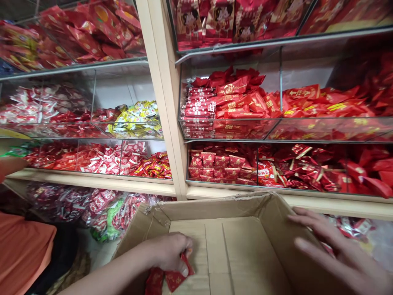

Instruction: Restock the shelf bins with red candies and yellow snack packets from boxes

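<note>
Low in the view is a cardboard box (215, 209) with its top open. Inside its left part, my left hand (173, 252) is closed on a small red packet (176, 280) with gold print. Another red packet (154, 280) lies just left of it, near the box's left wall. My right hand (330, 241) rests against the right wall of the box, fingers stretched and apart, holding nothing; it is slightly blurred.
Shelves with clear bins of red packets (233, 108) stand beyond the box, divided by a wooden post (164, 90). Yellow-white packets (138, 119) sit left of it. Bagged goods (113, 213) lie below. A person in an orange top (23, 250) is at the left.
</note>
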A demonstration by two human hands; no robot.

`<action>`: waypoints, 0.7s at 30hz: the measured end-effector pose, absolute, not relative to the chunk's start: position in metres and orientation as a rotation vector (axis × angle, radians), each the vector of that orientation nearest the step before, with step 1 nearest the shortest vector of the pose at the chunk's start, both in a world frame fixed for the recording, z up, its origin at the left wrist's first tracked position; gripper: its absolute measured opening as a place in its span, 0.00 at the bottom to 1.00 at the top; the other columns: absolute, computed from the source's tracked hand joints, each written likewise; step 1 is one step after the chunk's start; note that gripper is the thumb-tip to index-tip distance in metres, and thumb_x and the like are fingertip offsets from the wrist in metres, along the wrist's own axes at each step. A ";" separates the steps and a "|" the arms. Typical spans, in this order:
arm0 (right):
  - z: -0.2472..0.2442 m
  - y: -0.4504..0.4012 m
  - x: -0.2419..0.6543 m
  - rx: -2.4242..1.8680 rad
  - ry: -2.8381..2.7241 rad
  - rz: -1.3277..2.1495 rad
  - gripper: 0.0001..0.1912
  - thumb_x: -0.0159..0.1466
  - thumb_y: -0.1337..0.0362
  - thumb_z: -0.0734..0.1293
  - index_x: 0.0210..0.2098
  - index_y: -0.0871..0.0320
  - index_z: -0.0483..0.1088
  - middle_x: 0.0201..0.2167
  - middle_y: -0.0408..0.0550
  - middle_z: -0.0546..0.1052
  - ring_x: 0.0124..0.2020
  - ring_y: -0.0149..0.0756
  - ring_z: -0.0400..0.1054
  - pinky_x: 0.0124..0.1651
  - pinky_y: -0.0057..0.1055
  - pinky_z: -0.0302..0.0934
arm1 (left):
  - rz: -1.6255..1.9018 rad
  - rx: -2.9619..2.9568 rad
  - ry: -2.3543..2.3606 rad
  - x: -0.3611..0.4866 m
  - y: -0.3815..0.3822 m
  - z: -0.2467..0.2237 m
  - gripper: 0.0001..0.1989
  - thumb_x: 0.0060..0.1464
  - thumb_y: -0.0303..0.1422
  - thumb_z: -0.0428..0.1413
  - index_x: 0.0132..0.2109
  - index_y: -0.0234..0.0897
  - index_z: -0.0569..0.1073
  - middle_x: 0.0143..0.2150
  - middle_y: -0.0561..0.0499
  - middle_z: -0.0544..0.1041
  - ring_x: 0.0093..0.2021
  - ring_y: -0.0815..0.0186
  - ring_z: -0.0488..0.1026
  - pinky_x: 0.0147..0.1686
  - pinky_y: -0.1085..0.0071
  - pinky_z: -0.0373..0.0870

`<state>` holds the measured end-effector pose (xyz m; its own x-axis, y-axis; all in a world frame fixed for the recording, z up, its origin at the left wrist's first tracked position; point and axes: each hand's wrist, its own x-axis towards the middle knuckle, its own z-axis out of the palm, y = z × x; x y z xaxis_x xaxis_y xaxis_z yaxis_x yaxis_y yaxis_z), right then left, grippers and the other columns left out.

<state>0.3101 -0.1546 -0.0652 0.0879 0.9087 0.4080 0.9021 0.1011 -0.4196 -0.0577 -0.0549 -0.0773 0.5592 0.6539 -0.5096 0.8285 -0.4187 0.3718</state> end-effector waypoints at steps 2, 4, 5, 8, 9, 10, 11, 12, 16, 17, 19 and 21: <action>-0.073 -0.145 0.300 -1.765 -1.917 0.061 0.23 0.56 0.52 0.59 0.50 0.43 0.57 0.56 0.46 0.56 0.56 0.45 0.50 0.50 0.42 0.57 | -0.201 2.150 1.159 -0.058 -0.054 -0.074 0.13 0.32 0.33 0.60 0.28 0.37 0.66 0.22 0.59 0.63 0.21 0.74 0.57 0.19 0.78 0.51; -0.079 -0.140 0.297 -1.755 -2.008 0.013 0.25 0.54 0.51 0.60 0.51 0.47 0.58 0.59 0.48 0.51 0.57 0.47 0.47 0.52 0.45 0.55 | 0.082 1.999 1.094 -0.054 -0.051 -0.068 0.10 0.38 0.31 0.57 0.30 0.36 0.64 0.23 0.59 0.63 0.23 0.74 0.59 0.21 0.78 0.53; -0.080 -0.139 0.296 -1.733 -2.040 -0.034 0.25 0.54 0.51 0.60 0.50 0.48 0.60 0.58 0.49 0.52 0.56 0.48 0.49 0.51 0.45 0.56 | 0.244 1.893 1.044 -0.051 -0.048 -0.064 0.10 0.41 0.31 0.56 0.32 0.36 0.63 0.24 0.58 0.63 0.24 0.74 0.60 0.22 0.78 0.55; -0.065 -0.136 0.288 -1.627 -2.049 -0.227 0.20 0.52 0.51 0.61 0.41 0.52 0.69 0.53 0.54 0.61 0.52 0.52 0.56 0.48 0.49 0.56 | 0.718 1.612 0.880 -0.034 -0.037 -0.045 0.13 0.43 0.32 0.56 0.35 0.34 0.61 0.27 0.57 0.65 0.28 0.74 0.64 0.29 0.77 0.61; -0.055 -0.133 0.281 -1.597 -2.033 -0.250 0.19 0.51 0.51 0.62 0.38 0.53 0.70 0.50 0.56 0.64 0.50 0.54 0.57 0.48 0.52 0.55 | 0.836 1.563 0.854 -0.027 -0.033 -0.038 0.14 0.41 0.32 0.57 0.35 0.34 0.61 0.27 0.56 0.66 0.27 0.74 0.64 0.29 0.77 0.61; -0.044 -0.128 0.271 -1.583 -2.025 -0.183 0.16 0.52 0.53 0.62 0.37 0.53 0.70 0.49 0.55 0.65 0.50 0.52 0.58 0.49 0.51 0.54 | 0.895 1.513 0.810 -0.020 -0.028 -0.031 0.16 0.41 0.32 0.58 0.35 0.34 0.60 0.28 0.56 0.66 0.28 0.74 0.65 0.30 0.76 0.62; -0.032 -0.121 0.259 -1.548 -2.031 -0.010 0.18 0.52 0.53 0.62 0.40 0.53 0.69 0.46 0.54 0.67 0.48 0.49 0.60 0.49 0.48 0.55 | 0.939 1.502 0.778 -0.011 -0.023 -0.025 0.16 0.41 0.32 0.58 0.36 0.34 0.60 0.28 0.56 0.67 0.27 0.75 0.65 0.30 0.76 0.63; -0.021 -0.113 0.245 -1.537 -1.996 0.229 0.20 0.53 0.54 0.62 0.44 0.54 0.65 0.44 0.53 0.69 0.45 0.45 0.62 0.47 0.44 0.57 | 0.974 1.509 0.756 -0.003 -0.019 -0.019 0.16 0.41 0.32 0.58 0.36 0.34 0.61 0.27 0.55 0.67 0.27 0.75 0.65 0.29 0.76 0.63; 0.001 -0.072 0.197 -1.261 -1.769 1.056 0.22 0.54 0.53 0.63 0.44 0.58 0.59 0.35 0.49 0.70 0.35 0.34 0.66 0.37 0.31 0.62 | 1.063 1.550 0.681 0.026 -0.009 -0.008 0.17 0.40 0.31 0.59 0.37 0.33 0.62 0.25 0.57 0.67 0.25 0.77 0.64 0.27 0.79 0.62; 0.002 -0.063 0.190 -1.220 -1.724 1.104 0.19 0.54 0.53 0.63 0.39 0.59 0.61 0.32 0.47 0.70 0.32 0.32 0.65 0.34 0.29 0.61 | 1.082 1.519 0.673 0.030 -0.009 -0.008 0.17 0.41 0.32 0.59 0.38 0.33 0.62 0.23 0.58 0.66 0.23 0.77 0.63 0.25 0.79 0.62; 0.000 -0.052 0.184 -1.181 -1.651 1.137 0.16 0.53 0.53 0.63 0.32 0.60 0.61 0.27 0.44 0.69 0.29 0.30 0.64 0.31 0.27 0.59 | 1.112 1.388 0.665 0.035 -0.010 -0.010 0.19 0.44 0.35 0.57 0.43 0.34 0.61 0.21 0.59 0.65 0.21 0.77 0.62 0.23 0.79 0.62; -0.003 -0.048 0.185 -1.155 -1.565 1.164 0.16 0.52 0.53 0.64 0.29 0.59 0.61 0.25 0.43 0.68 0.28 0.29 0.62 0.31 0.27 0.57 | 1.099 1.258 0.642 0.036 -0.014 -0.017 0.22 0.45 0.36 0.56 0.46 0.36 0.59 0.25 0.57 0.68 0.24 0.76 0.66 0.25 0.77 0.64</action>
